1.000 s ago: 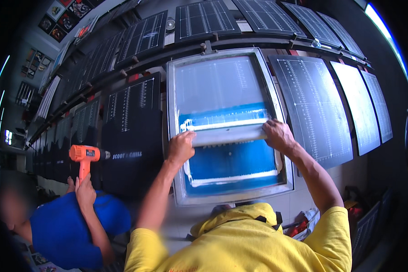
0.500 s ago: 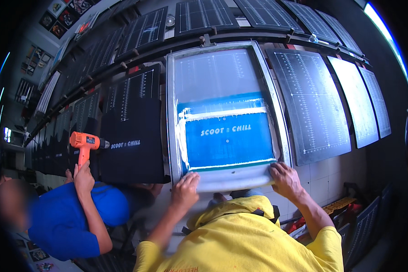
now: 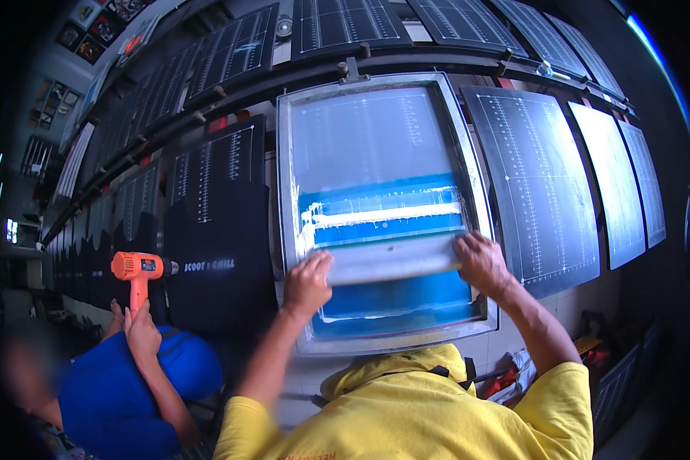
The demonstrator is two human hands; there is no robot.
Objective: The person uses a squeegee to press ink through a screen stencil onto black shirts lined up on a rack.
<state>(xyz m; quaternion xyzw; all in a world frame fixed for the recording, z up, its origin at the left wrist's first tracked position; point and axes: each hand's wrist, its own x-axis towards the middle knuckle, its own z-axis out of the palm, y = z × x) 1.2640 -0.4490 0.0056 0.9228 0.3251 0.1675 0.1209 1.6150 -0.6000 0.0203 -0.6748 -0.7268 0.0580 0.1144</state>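
My left hand (image 3: pixel 308 287) and my right hand (image 3: pixel 481 262) grip the two ends of a wide pale squeegee (image 3: pixel 395 261). Its blade rests across the blue mesh of a screen printing frame (image 3: pixel 285 172), about halfway along the blue area. Beyond the blade, a thick band of white ink (image 3: pixel 387 215) lies across the mesh, with smears at its left end. On the near side, blue mesh shows with a thin white line of ink. The squeegee hides the middle of the mesh, where the lettering was visible before.
At left, a person in a blue shirt (image 3: pixel 123 383) holds an orange heat gun (image 3: pixel 139 267) over a printed black cloth (image 3: pixel 218 264) on a board. Right of the frame lies a gridded black board (image 3: pixel 540 184) beside a pale board (image 3: pixel 607 176). A metal rail (image 3: pixel 429 64) runs behind.
Both my hands have pushed the squeegee away from me, from the near end of the blue area to its middle. The heat gun sits slightly lower in the picture.
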